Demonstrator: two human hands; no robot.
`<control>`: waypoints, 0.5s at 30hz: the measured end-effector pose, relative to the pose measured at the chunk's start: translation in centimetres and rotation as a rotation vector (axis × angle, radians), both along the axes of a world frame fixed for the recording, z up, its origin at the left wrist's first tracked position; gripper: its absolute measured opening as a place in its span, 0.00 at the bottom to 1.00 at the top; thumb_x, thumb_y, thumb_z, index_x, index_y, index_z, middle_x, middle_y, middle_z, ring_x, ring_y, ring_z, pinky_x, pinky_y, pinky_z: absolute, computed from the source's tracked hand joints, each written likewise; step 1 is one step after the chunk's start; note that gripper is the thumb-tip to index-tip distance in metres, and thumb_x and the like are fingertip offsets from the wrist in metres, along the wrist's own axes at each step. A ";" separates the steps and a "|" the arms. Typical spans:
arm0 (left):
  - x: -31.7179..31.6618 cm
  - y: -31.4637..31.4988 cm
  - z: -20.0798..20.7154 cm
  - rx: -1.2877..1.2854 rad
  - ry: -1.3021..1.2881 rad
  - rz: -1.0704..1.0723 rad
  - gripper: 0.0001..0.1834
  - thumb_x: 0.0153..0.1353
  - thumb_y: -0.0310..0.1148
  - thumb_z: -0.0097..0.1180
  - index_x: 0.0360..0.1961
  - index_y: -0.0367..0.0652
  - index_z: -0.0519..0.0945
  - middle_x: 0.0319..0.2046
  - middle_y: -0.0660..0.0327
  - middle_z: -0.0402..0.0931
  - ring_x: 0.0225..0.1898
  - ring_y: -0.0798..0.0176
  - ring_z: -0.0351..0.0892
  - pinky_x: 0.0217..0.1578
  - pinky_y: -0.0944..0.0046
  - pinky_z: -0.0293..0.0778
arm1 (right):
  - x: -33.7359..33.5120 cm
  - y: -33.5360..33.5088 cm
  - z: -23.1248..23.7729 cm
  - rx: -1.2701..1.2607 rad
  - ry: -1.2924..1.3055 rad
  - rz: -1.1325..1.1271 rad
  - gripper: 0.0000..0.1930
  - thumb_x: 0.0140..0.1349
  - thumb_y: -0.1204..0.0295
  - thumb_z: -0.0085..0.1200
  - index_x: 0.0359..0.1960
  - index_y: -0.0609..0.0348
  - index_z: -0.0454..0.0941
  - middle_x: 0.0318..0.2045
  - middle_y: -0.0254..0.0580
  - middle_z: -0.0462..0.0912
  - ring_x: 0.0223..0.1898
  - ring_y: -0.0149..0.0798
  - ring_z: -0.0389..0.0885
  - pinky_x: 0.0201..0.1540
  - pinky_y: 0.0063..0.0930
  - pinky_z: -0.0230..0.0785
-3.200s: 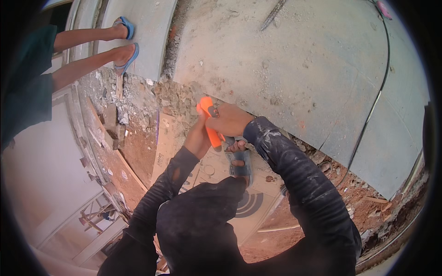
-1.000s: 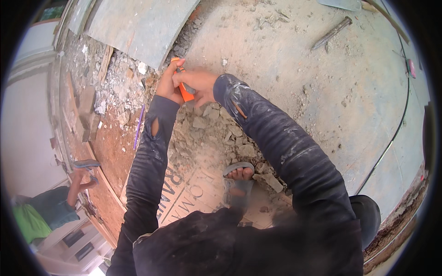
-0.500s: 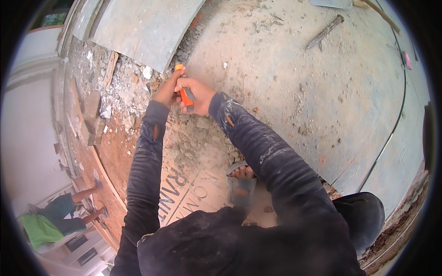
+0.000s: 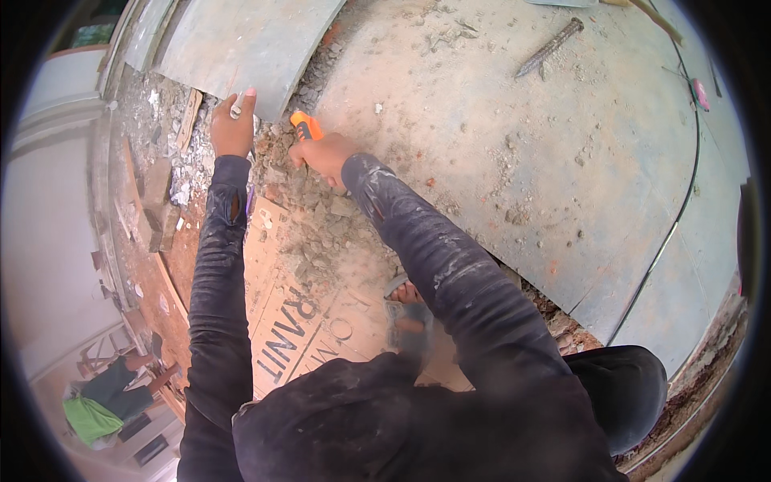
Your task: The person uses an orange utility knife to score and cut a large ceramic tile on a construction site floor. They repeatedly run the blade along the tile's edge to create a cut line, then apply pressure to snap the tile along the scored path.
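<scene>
My right hand [image 4: 325,157] is closed round an orange tool with a black grip strip [image 4: 303,126]. Its orange end points up and left, close to the corner of a grey sheet [image 4: 249,48]; whether it has a blade I cannot see. At the sheet's near edge is my left hand [image 4: 233,128], thumb and forefinger apart. Something whitish shows between those fingers, too small to make out. Broken grey rubble [image 4: 321,225] lies below my right hand, beside a printed cardboard piece [image 4: 277,321] under my arms.
A large dusty grey sheet [image 4: 498,161] fills the right side, with a rusty metal rod [image 4: 550,48] and a black cable [image 4: 675,217] on it. White debris and wood scraps [image 4: 190,120] lie left of my hand. A person in green [image 4: 92,414] is at the lower left.
My hands were together on the orange tool. The left has let go and moved up and left to the sheet's edge; the right keeps the tool, slightly further left.
</scene>
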State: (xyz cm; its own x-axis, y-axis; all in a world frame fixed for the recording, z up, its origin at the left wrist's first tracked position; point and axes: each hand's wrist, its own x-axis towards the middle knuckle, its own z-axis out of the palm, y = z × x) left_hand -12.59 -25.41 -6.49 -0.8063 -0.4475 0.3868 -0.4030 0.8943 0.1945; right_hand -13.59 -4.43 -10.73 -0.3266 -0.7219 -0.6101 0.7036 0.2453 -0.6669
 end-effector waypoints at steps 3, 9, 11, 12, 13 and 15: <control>-2.1 0.8 -1.7 0.051 -0.244 0.009 0.39 0.55 0.63 0.49 0.47 0.32 0.77 0.44 0.42 0.77 0.50 0.46 0.75 0.50 0.56 0.68 | 3.9 1.9 -3.0 -0.240 -0.377 -0.166 0.20 0.43 0.60 0.56 0.31 0.65 0.73 0.26 0.51 0.79 0.29 0.45 0.80 0.37 0.35 0.72; -0.1 1.0 -1.2 0.275 -0.077 0.122 0.30 0.56 0.53 0.53 0.42 0.31 0.79 0.35 0.49 0.80 0.38 0.52 0.79 0.43 0.58 0.72 | 8.2 7.4 1.1 0.091 0.435 0.034 0.15 0.49 0.65 0.54 0.34 0.63 0.69 0.20 0.41 0.74 0.20 0.35 0.76 0.25 0.31 0.68; 0.7 2.8 -3.1 0.388 0.260 0.168 0.24 0.57 0.47 0.55 0.38 0.33 0.80 0.29 0.53 0.81 0.32 0.58 0.80 0.37 0.59 0.73 | 7.4 8.7 0.3 0.041 0.367 0.054 0.16 0.51 0.62 0.53 0.31 0.64 0.71 0.20 0.42 0.75 0.23 0.37 0.77 0.30 0.34 0.69; 1.9 0.2 -5.0 0.433 0.313 0.230 0.19 0.56 0.41 0.56 0.37 0.32 0.79 0.27 0.54 0.79 0.29 0.61 0.79 0.33 0.61 0.74 | 6.9 8.4 0.9 0.052 0.500 0.028 0.17 0.49 0.61 0.53 0.28 0.67 0.72 0.21 0.48 0.76 0.26 0.43 0.78 0.32 0.36 0.69; 2.8 -2.5 -6.6 0.481 0.354 0.290 0.15 0.56 0.35 0.58 0.36 0.31 0.79 0.25 0.56 0.78 0.26 0.64 0.78 0.29 0.63 0.75 | 6.7 7.7 0.8 0.066 0.620 -0.003 0.19 0.47 0.60 0.53 0.24 0.69 0.73 0.22 0.54 0.77 0.28 0.49 0.79 0.34 0.37 0.70; 3.8 2.3 -8.8 1.172 0.274 0.334 0.20 0.55 0.30 0.59 0.45 0.26 0.73 0.27 0.53 0.77 0.24 0.63 0.78 0.23 0.67 0.76 | 7.1 8.1 -1.5 0.142 0.757 -0.032 0.21 0.46 0.59 0.53 0.21 0.72 0.75 0.24 0.62 0.78 0.30 0.56 0.79 0.35 0.39 0.71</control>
State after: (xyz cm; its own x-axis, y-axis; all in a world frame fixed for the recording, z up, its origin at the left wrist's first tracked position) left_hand -8.76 -23.16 -15.31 -0.5426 -0.8033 -0.2457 -0.3971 -0.0125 0.9177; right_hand -6.53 3.70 -12.25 -0.7113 -0.6366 -0.2978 0.0761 0.3514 -0.9331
